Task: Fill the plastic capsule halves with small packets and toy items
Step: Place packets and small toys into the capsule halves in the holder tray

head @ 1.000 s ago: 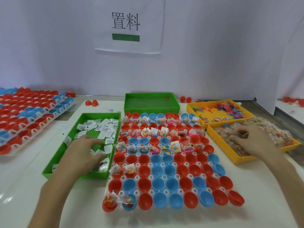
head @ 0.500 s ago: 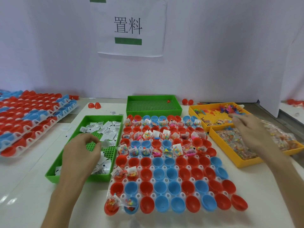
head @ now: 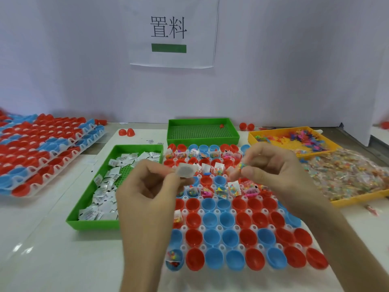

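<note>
The left hand (head: 147, 188) pinches a small white paper packet (head: 185, 171) between thumb and forefinger, the other fingers curled. The right hand (head: 277, 169) pinches a tiny multicoloured toy item (head: 242, 165) at its fingertips; it is too blurred to tell more. Both are held up, close together but apart, over the red and blue plastic capsule halves (head: 230, 238), which sit open side up in a white plastic grid tray (head: 221, 247) directly under and in front of the hands.

The halves beneath and beyond the fingertips hold small clear packets of coloured bits (head: 233, 188). Most rows nearer the wrists show bare cups, though one blue half by the left forearm holds a packet (head: 174, 258).

Just left of the left hand lies a green plastic tray (head: 92, 225) with a scatter of white packets (head: 105, 192). Beyond both hands stands a second green perforated tray (head: 202, 133) with one small red piece (head: 221, 126) in its far corner. Right of the right hand, a yellow tray (head: 357, 200) is heaped with clear packets, and beyond it another yellow tray (head: 251, 138) holds loose coloured toy pieces (head: 303, 137).

Well to the left of the left hand are stacked trays of red and blue halves (head: 42, 148). A paper sign (head: 171, 32) hangs on the wall ahead.
</note>
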`<state>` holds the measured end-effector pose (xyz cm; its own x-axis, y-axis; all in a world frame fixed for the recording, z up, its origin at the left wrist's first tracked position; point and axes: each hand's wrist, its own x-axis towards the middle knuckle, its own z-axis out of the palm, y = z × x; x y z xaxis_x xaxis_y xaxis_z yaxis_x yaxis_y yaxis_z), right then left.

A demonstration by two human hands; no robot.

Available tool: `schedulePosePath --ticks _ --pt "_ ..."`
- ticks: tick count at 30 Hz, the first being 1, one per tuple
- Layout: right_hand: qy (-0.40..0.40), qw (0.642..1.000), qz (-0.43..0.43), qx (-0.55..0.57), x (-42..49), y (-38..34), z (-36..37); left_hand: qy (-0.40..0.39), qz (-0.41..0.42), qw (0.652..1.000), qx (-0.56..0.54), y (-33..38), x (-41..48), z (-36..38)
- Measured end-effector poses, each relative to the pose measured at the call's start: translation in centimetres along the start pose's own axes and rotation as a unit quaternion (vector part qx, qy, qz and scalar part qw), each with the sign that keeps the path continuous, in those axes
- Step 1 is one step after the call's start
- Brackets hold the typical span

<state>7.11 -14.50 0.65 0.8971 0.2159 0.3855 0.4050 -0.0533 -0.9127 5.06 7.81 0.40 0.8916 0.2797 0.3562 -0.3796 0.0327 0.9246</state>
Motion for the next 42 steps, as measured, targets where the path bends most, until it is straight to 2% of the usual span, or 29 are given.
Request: schedulePosePath --ticks 2,7,14,17,22,27,28,30,32,34,35,37,40,42 --pt "-0.037 0.999 -0.006 0.037 -0.4 0.1 0.2 -0.005 -0.027 0.997 -0.067 0.0 -1.4 1.2" --pt "-0.019 0.998 -0.014 0.062 -0.4 0.4 1.1 -0.011 -0.073 0.991 -0.112 -0.5 -3.9 3.5" --pt "-0.023 1.000 0.008 -0.009 -0.7 0.2 1.5 -0.024 -0.105 0.987 -0.122 -0.9 -4.5 4.2" --pt "-0.044 0.999 0.025 -0.016 -0.7 0.1 1.3 -0.052 -0.102 0.985 -0.129 -0.5 -4.6 4.2" --pt "-0.095 0.995 0.029 -0.024 -0.8 0.4 1.2 -0.145 -0.063 0.985 -0.061 -0.8 -4.7 3.6" --pt "-0.178 0.978 0.085 -0.073 -0.3 -0.8 -1.7 -0.152 -0.054 0.985 -0.070 -1.0 -4.6 3.3" --pt "-0.156 0.979 0.095 -0.089 0.0 -1.0 -2.8 -0.144 -0.053 0.985 -0.073 -0.9 -4.5 3.1" --pt "-0.050 0.981 0.100 -0.155 1.3 -0.4 -5.6 -0.124 -0.057 0.987 -0.082 -0.8 -4.3 2.8" --pt "0.074 0.956 0.122 -0.255 3.5 1.6 -8.7 -0.102 -0.062 0.990 -0.082 -0.7 -4.3 2.6" --pt "0.186 0.903 0.173 -0.347 5.6 4.4 -12.0 -0.085 -0.065 0.991 -0.085 -0.6 -4.3 2.6" --pt "0.218 0.876 0.199 -0.382 6.4 5.7 -13.3 -0.083 -0.067 0.990 -0.093 -0.4 -4.4 2.6" --pt "0.196 0.850 0.236 -0.428 7.5 8.0 -15.1 -0.087 -0.066 0.988 -0.106 -0.1 -4.4 2.7" --pt "0.079 0.839 0.262 -0.470 8.6 10.1 -15.6 -0.095 -0.067 0.987 -0.108 -0.1 -4.2 2.5" --pt "0.063 0.828 0.257 -0.495 9.3 11.0 -15.4 -0.095 -0.070 0.987 -0.107 -0.3 -4.1 2.3"
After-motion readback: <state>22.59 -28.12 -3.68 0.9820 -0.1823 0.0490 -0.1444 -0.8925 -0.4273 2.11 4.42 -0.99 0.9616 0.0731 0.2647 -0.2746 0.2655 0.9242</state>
